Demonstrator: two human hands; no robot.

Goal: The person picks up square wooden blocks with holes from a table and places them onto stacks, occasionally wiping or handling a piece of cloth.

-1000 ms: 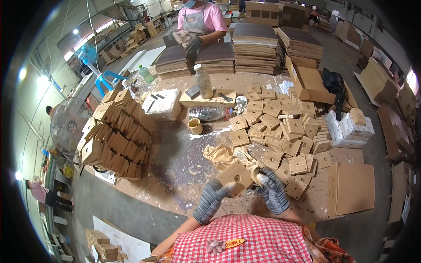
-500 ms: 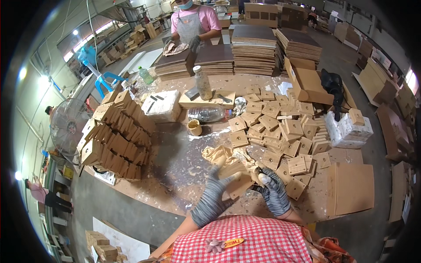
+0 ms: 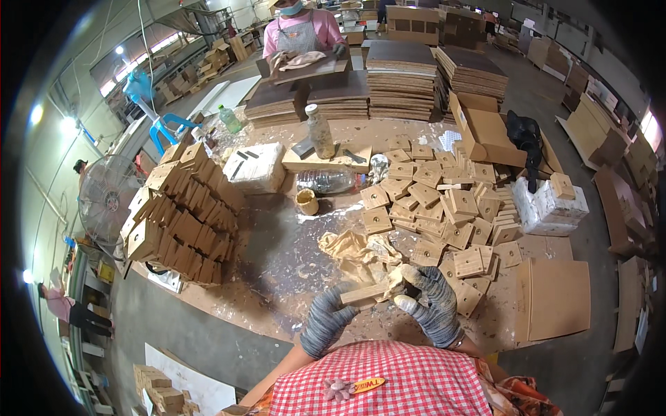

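Note:
My left hand (image 3: 326,322), in a grey striped glove, grips a small wooden block (image 3: 361,294) by its left end, with a long narrow edge turned up. A pale yellow cloth (image 3: 352,248) lies crumpled on the table just beyond the block. Bunched cloth is pinched in the fingers of my right hand (image 3: 434,306), also gloved, and pressed around the block's right end. Right of my hands spreads a loose heap of wooden blocks (image 3: 470,261) with round holes. The block's underside is hidden.
Tall stacks of wooden blocks (image 3: 182,229) stand at the left. Beyond my hands are a small round pot (image 3: 306,202), a clear bottle lying down (image 3: 326,181) and an upright bottle (image 3: 320,133). A cardboard sheet (image 3: 553,299) lies right. Across the table, a person (image 3: 305,35) handles a dark board (image 3: 312,71).
The block has turned from showing its broad face to lying edge up. My right hand has brought cloth onto its right end. Across the table, the person has raised a dark board with a cloth on it.

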